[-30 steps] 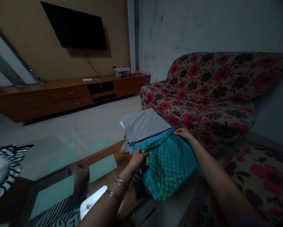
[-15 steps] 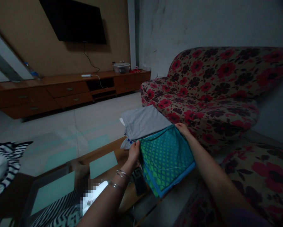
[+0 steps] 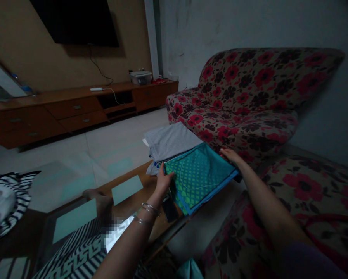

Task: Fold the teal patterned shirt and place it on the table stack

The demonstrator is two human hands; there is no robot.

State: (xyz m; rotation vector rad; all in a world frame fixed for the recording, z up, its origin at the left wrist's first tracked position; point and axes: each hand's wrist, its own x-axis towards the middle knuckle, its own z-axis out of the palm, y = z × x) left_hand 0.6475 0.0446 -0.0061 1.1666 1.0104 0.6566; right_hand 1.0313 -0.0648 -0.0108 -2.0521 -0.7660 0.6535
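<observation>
- Held between both hands: a folded teal cloth with a green dotted pattern, its far edge against a folded grey garment
- Left hand: narrow, closed on the cloth's left edge, with metal bangles around the wrist
- Right hand: narrow too, fingers pressed over the cloth's far right corner
- Just below the cloth's lower edge: a dark rectangular object, too dim to identify
- Beneath and left of the hands: a glass-topped table with a wooden frame, a striped cloth at its near side
- Right of the cloth, just beyond the right hand: a red floral sofa
- Farther off, against the wall: a wooden TV console
</observation>
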